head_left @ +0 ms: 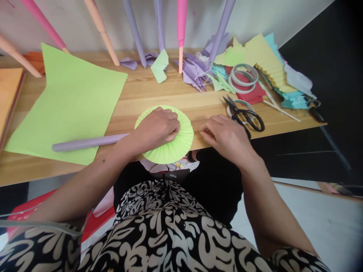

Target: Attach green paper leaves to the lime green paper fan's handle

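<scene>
"Where does the green pleated disc (pixel 177 149) sit?"

"Flat at the near edge of the wooden table (pixel 204 107), its lowest rim reaching out past the edge; the pleats fan outward all round, as far as they can be seen."

"And the left hand (pixel 159 122)?"

"On top of the disc, fingers curled under like a fist over the middle; whether they pinch the paper or only press on it cannot be told — the fingertips are hidden."

"The right hand (pixel 227 136)?"

"Near the disc but apart from it, loosely curled, thumb and fingers close together; no held thing shows, though something thin between them cannot be ruled out."

"So which step is in hand?"

"Judging by the fist over the centre, pressing the folded pleats down into a round; the next move would seem to call for steady pressure there, so that they do not spring up — with the right hand free to help."

"What lies farther out?"

"Black scissors (pixel 236 109) just beside the right hand, lying across a tape roll (pixel 246 102); to the left a lilac paper tube (pixel 85 142), partly on a green sheet (pixel 70 98); at the back, lilac paper scraps (pixel 193 71)."
</scene>
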Available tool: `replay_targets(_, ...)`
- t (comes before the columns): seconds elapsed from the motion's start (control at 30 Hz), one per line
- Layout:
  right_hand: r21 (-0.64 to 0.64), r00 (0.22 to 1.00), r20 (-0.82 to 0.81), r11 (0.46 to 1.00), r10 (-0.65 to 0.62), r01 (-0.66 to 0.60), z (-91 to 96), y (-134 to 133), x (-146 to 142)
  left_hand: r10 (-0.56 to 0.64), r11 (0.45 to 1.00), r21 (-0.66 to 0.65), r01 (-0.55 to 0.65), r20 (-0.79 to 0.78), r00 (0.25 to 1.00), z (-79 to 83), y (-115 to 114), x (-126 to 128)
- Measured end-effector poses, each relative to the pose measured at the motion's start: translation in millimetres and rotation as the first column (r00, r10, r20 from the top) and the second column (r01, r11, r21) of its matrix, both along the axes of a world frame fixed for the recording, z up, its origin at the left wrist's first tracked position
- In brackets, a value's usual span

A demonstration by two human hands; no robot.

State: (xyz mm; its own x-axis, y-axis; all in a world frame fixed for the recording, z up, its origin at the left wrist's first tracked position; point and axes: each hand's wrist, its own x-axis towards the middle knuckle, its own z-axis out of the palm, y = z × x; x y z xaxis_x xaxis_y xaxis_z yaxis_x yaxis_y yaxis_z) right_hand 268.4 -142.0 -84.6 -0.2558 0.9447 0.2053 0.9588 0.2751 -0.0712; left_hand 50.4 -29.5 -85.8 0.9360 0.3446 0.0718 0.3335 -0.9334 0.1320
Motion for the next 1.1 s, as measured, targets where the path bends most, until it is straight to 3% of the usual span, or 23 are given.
replay_targets(0.17,0.035,1.000,-0.027,0.999,-0.009,0.010,2.5,-1.4,2.6,-0.006,0.998,-0.059,0.010,0.081,0.997,12.0,1.9,-17.1)
replay_targets(0.37,-0.007,0.997,-0.047,0.998,0.056,-0.057,5.3,14.5,-20.0,0.122,0.992,-0.012,-0.122,0.184,0.975,23.6,-6.3,-63.4)
replay_targets(0.63,-0.109,0.994,0.025,0.988,0.111,-0.108,7.0,29.7,-38.0,0.268,0.960,-0.124,-0.252,0.141,0.953,3.6,-10.0,-122.1)
replay_targets(0.87,-0.122,0.990,0.069,0.986,0.120,-0.111,9.8,33.1,-47.5,0.281,0.956,-0.129,-0.262,0.160,0.946,-6.6,-8.8,-124.2)
replay_targets(1.1,-0.093,0.992,0.068,0.990,0.108,-0.102,8.8,30.2,-48.1,0.231,0.973,-0.041,-0.228,0.213,0.949,6.0,-10.1,-99.3)
